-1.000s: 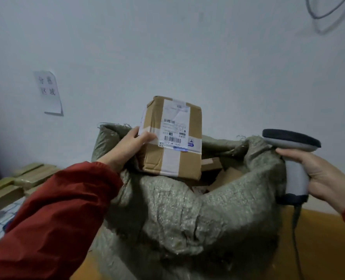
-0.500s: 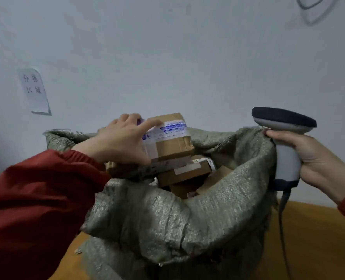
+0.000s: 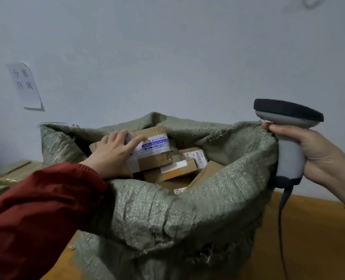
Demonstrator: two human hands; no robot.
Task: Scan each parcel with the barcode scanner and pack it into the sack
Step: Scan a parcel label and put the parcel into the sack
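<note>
**Parcel held in sack mouth**

The parcel is clasped at its left end by the left grip, fingers over its top, atop boxes inside the sack. The scanner handle is wrapped by the right grip, beside the sack's right rim.

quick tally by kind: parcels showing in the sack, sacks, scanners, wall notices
cardboard parcels showing in the sack mouth: at least 3
woven sack: 1
barcode scanner: 1
paper wall notice: 1
total: at least 6
</note>
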